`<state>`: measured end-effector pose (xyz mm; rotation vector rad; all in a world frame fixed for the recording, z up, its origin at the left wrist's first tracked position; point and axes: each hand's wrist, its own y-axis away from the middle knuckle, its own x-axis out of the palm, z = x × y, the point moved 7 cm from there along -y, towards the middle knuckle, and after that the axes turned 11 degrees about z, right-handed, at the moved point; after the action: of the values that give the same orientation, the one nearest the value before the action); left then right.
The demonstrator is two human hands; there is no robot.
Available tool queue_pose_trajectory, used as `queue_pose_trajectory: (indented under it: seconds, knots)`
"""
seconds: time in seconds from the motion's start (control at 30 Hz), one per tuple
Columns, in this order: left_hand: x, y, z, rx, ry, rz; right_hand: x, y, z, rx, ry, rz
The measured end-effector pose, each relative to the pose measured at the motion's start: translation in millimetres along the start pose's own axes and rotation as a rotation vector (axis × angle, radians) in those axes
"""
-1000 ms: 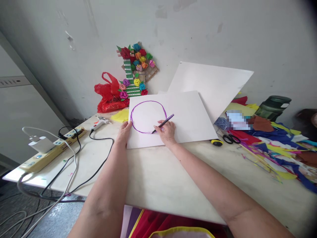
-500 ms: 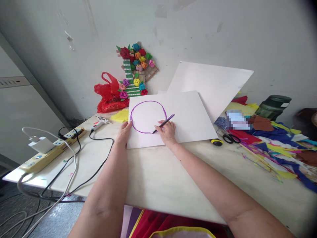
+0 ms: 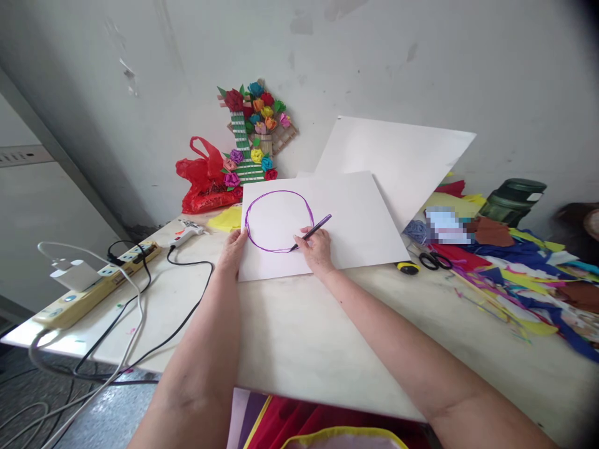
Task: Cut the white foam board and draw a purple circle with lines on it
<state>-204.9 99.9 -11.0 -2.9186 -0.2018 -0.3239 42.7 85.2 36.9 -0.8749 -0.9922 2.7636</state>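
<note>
I place everything by the white board [image 3: 360,231], which is on the table [image 3: 290,337] in front of me. To its left, the black cord [image 3: 206,284] of a white glue gun [image 3: 185,236] passes just beside my forearm; if I swung that arm outward, I could snag it and drag the glue gun. At the board's left edge my left hand [image 3: 233,249] touches it; whether the fingers close beneath I cannot tell. Were that hold to slacken, the board could slip and make my line jump. Over the board, my right hand [image 3: 319,249] has its fingers pinched round a dark pen [image 3: 321,226], tip at the bottom of a purple circle [image 3: 279,191]. The hand covers the circle's lower right, so wet ink might smear, and a wavering wrist could thicken an outline that is doubled in places.

As for containers, a red plastic bag [image 3: 206,178] sits behind the board's left end, contents hard to make out. Behind the board too, further right, a small slatted pot [image 3: 264,144] holds colourful craft flowers [image 3: 266,112]. Beyond the board's right end stands a green bottle [image 3: 512,199], lid on; I cannot tell what is inside.
</note>
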Motion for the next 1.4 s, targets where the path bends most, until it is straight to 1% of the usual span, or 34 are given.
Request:
queue_pose_trajectory:
  seconds: [0.27,0.8,1.0,1.17,1.4]
  knots:
    - [0.8,1.0,-0.4,0.006,0.012,-0.008,-1.8,-1.7,-3.0,0.0,-0.059,0.011]
    - [-3.0,-2.9,2.0,0.025,0.004,0.011,-5.6,-2.2,-10.2,-0.036,-0.166,-0.02]
    - [-3.1,-4.0,3.1,0.023,0.015,0.007,-6.4,-2.8,-15.0,-0.006,-0.207,-0.023]
    - [-2.3,-2.3,1.0,0.021,0.016,-0.003,-9.3,-2.8,-16.6,-0.001,-0.21,-0.04]
    - [-0.2,0.6,-1.5,0.023,0.024,-0.006,-9.9,-3.9,-16.0,-0.041,-0.168,-0.049]
